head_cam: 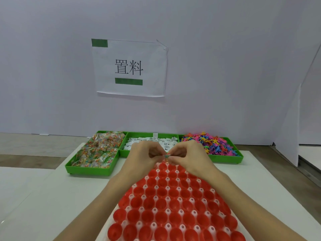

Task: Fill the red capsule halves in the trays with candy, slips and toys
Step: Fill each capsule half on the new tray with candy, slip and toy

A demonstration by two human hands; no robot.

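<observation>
A clear tray of several red capsule halves (171, 204) lies in front of me on the white table; the halves I can see look empty. My left hand (144, 154) and my right hand (185, 155) meet over the tray's far end. Together they pinch a small multicoloured candy packet (167, 155) between fingertips. Behind them stand three green bins: candy packets (97, 152) on the left, white paper slips (152, 141) in the middle, colourful plastic toys (217, 145) on the right. My hands hide the tray's far rows.
A white wall with a taped paper sign (129, 67) rises behind the bins. The white table (52, 197) extends left and right of the tray. A white board (288, 129) leans at the right.
</observation>
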